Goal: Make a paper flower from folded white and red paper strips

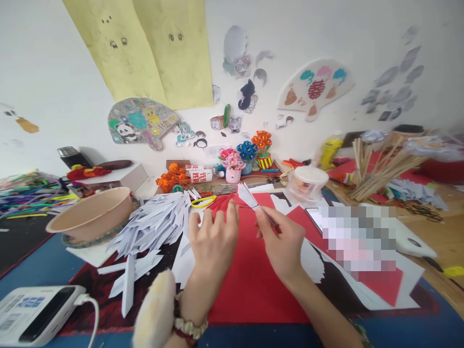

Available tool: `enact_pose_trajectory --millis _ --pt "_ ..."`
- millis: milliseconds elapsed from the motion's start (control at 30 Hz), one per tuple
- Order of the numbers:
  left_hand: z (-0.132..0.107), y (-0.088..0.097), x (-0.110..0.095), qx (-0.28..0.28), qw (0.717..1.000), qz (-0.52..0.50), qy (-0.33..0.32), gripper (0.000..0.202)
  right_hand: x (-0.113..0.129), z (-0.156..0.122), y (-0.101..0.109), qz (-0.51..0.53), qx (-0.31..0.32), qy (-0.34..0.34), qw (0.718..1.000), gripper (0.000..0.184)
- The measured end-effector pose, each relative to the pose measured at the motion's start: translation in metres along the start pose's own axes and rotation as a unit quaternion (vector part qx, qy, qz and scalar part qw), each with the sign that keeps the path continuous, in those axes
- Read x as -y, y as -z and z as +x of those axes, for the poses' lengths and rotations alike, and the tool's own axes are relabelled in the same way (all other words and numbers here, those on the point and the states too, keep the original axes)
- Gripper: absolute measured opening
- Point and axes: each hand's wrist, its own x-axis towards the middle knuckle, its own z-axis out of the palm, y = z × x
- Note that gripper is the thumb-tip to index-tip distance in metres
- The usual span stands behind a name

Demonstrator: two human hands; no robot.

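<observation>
Clearly, in the head view, the right hand, right of centre, pinches a folded white paper bundle between thumb and fingers; the bundle's pointed ends fan toward the top of the frame. The left hand, near the centre, is spread loosely with its back to the camera, fingers slightly bent; whether its fingertips touch anything cannot be told. Beneath both lies a red sheet, partly hidden by the hands. Left of centre, a heap of white paper strips sits beside a beige bowl, with a yellow loop at its upper right edge. A cream plush piece by the left wrist covers some tabletop at lower centre-left. Right of centre stands a lidded tub; a white device occupies the lower left.
</observation>
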Motion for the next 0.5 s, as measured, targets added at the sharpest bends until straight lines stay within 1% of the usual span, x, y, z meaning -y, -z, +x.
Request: enact_pose_trajectory --millis 67,167,200,267,300,333,367,400,433,467,500 --pt "-0.001 -0.001 -0.008 0.001 0.999 -0.002 0.049 0.020 0.002 -0.001 -0.001 0.007 -0.016 0.021 1.000 0.030" --pt "-0.003 -0.003 -0.024 -0.002 0.984 -0.032 0.173 0.025 0.006 -0.004 -0.002 0.012 -0.027 0.048 0.998 0.031" --pt "-0.004 -0.004 -0.029 -0.010 0.973 -0.049 0.223 0.025 0.007 -0.005 -0.002 0.013 -0.028 0.055 0.998 0.031" --pt "-0.004 -0.006 -0.040 -0.037 0.941 -0.093 0.324 0.025 0.008 -0.007 -0.003 0.018 -0.030 0.062 0.997 0.030" --pt "-0.003 -0.007 -0.044 -0.039 0.924 -0.123 0.360 0.025 0.008 -0.007 -0.003 0.021 -0.031 0.063 0.997 0.029" --pt "-0.001 -0.008 -0.047 -0.039 0.903 -0.154 0.399 0.023 0.009 -0.008 -0.003 0.024 -0.032 0.064 0.997 0.029" --pt "0.002 -0.008 -0.050 -0.036 0.876 -0.192 0.441 0.022 0.009 -0.009 -0.004 0.026 -0.032 0.066 0.997 0.029" --pt "0.005 -0.007 -0.052 -0.034 0.843 -0.234 0.484 0.021 0.008 -0.009 -0.004 0.025 -0.031 0.068 0.997 0.029" --pt "0.009 -0.006 -0.055 -0.034 0.803 -0.279 0.525 0.022 0.008 -0.009 -0.004 0.024 -0.029 0.071 0.997 0.029" --pt "0.014 -0.004 -0.057 -0.037 0.758 -0.330 0.562 0.024 0.008 -0.009 -0.004 0.022 -0.030 0.072 0.997 0.028" --pt "0.019 -0.003 -0.059 -0.045 0.714 -0.379 0.588 0.030 0.008 -0.008 -0.005 0.021 -0.034 0.071 0.997 0.027"
